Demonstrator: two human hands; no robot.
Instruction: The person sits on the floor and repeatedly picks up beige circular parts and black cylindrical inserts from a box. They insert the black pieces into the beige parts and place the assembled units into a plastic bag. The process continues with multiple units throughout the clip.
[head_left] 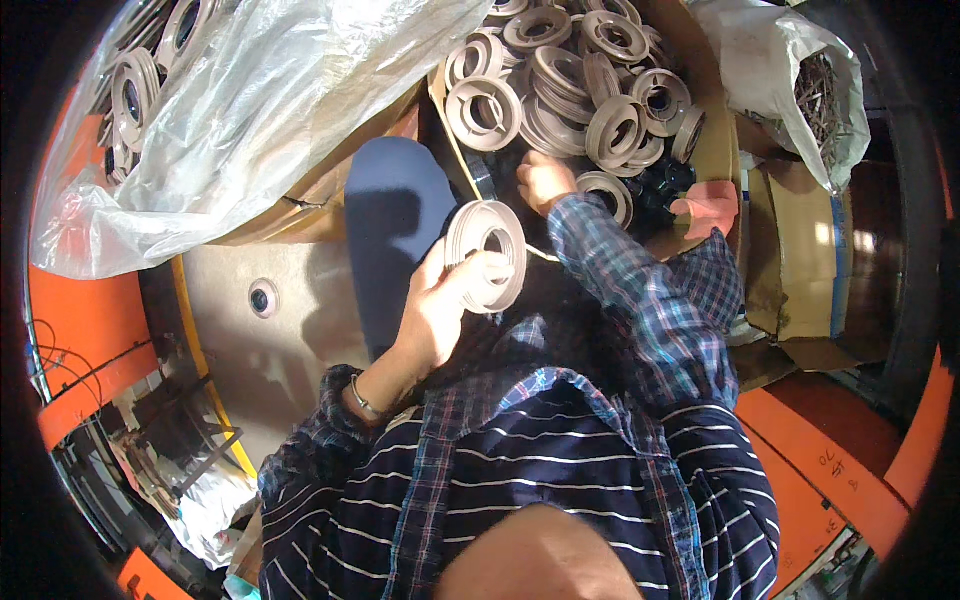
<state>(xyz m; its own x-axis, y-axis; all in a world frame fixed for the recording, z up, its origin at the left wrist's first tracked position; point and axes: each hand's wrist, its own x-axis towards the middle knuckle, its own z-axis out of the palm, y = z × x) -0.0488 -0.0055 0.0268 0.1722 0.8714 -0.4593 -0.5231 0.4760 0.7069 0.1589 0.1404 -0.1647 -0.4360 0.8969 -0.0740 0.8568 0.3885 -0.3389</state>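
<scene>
My left hand [445,295] grips a beige ridged plastic ring [486,255], its thumb through the central hole, in front of my body. My right hand [546,183] is closed at the near edge of a cardboard box, with its fingers curled. Whatever it may hold is hidden. Many similar rings [483,113] lie heaped in the box beyond it, some with spokes inside. Dark black parts [665,190] sit in the box to the right of my right hand, by another beige ring [605,198].
A clear plastic sheet [260,110] drapes over a box at left, where more rings [135,95] show. A round ring-like part [263,298] lies on the floor. A white sack [800,80] of thin scraps stands at right, above folded cardboard [800,250]. Orange panels [95,330] flank both sides.
</scene>
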